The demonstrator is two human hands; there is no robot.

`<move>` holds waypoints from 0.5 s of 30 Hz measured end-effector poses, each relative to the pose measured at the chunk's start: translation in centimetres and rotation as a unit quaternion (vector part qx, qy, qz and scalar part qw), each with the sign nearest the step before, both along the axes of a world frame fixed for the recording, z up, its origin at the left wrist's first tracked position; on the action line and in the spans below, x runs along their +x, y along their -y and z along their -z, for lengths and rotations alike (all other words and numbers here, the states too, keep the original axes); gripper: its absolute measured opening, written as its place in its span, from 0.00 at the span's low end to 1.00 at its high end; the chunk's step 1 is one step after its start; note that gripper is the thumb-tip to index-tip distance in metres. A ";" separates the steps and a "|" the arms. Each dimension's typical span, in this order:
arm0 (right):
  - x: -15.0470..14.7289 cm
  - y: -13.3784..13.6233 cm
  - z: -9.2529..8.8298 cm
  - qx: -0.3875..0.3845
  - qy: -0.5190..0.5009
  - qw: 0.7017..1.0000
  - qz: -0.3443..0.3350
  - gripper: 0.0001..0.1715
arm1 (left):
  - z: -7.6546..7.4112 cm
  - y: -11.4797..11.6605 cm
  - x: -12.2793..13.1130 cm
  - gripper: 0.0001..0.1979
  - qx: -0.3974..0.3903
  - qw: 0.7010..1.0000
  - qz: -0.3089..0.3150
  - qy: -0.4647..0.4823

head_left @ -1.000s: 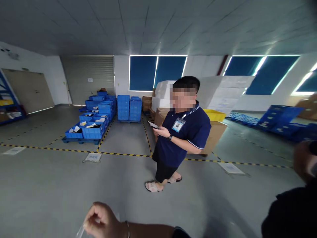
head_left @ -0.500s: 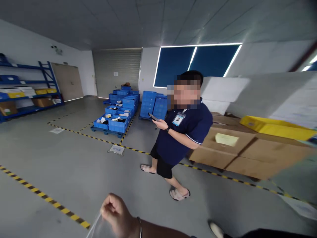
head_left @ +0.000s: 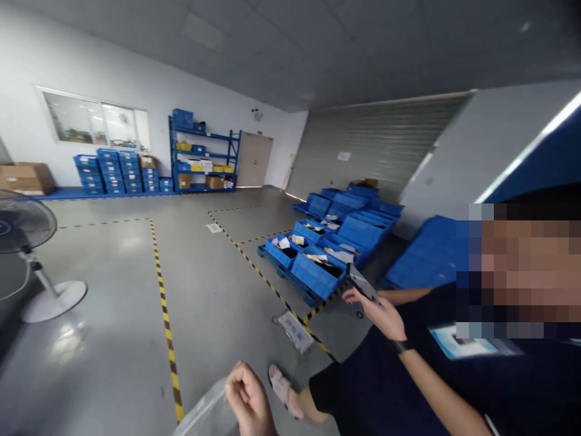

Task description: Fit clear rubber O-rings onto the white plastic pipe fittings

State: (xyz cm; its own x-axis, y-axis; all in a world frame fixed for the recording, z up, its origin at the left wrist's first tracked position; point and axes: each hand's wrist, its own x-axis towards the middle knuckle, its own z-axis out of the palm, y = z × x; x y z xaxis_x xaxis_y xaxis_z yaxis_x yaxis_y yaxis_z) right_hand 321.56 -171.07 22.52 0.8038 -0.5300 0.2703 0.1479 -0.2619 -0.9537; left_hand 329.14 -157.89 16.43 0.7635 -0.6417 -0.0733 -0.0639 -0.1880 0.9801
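At the bottom of the head view my right hand (head_left: 249, 396) is closed, thumb and fingers pinching the edge of a clear plastic bag (head_left: 206, 413). The bag hangs down to the left and runs out of the frame, so its lower part and any contents are hidden. My left hand does not show. Close on the right stands another person (head_left: 385, 381) in a dark shirt, with a phone (head_left: 362, 281) in hand; their sandalled foot is just right of my hand.
Blue bins (head_left: 319, 274) stand on a blue pallet ahead. A standing fan (head_left: 54, 300) is at the left. Yellow-black tape (head_left: 166, 324) and a floor sign (head_left: 296, 332) mark the floor. Stacked blue crates (head_left: 109, 172) and a shelf rack (head_left: 213, 160) line the far wall.
My view has swung left, bringing the fan, window and crate stacks in. The other person is now nearer and farther right. My right hand still grips the plastic bag.
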 end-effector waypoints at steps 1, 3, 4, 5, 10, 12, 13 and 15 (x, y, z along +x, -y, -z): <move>1.7 2.6 -1.3 -0.007 0.006 1.000 -0.002 0.12 | 0.4 1.4 1.9 0.22 -0.015 1.000 0.001 0.014; 5.4 8.6 -4.6 -0.019 0.025 0.999 0.010 0.15 | 1.2 3.4 5.6 0.27 -0.048 0.998 0.005 0.048; 7.3 11.9 -6.3 -0.023 0.041 0.999 0.027 0.17 | 1.7 4.2 7.3 0.27 -0.062 0.996 0.002 0.061; 9.2 15.2 -7.9 -0.032 0.057 0.996 0.065 0.18 | 2.2 4.9 9.1 0.28 -0.075 0.995 -0.005 0.069; 20.2 26.3 -10.9 -0.061 0.113 0.973 0.193 0.17 | 3.6 8.1 17.4 0.29 -0.099 0.990 -0.024 0.097; 25.1 27.4 -10.2 -0.069 0.103 0.976 0.176 0.16 | 3.4 9.3 20.6 0.28 -0.078 0.988 -0.034 0.127; 27.6 27.6 -9.9 -0.071 0.101 0.978 0.166 0.16 | 3.2 9.7 22.2 0.27 -0.059 0.986 -0.046 0.150; 32.5 27.9 -9.6 -0.066 0.106 0.982 0.143 0.15 | 2.7 9.7 25.3 0.24 0.009 0.973 -0.094 0.212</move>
State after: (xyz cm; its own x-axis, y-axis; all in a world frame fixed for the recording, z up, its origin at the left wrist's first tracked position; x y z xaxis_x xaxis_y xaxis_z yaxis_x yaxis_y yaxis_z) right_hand 354.08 -198.95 32.09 0.5450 -0.6750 0.4974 0.2422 -0.4413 -0.8641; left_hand 354.48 -167.63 13.73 0.8313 -0.4888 0.2648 -0.4249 -0.2516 0.8695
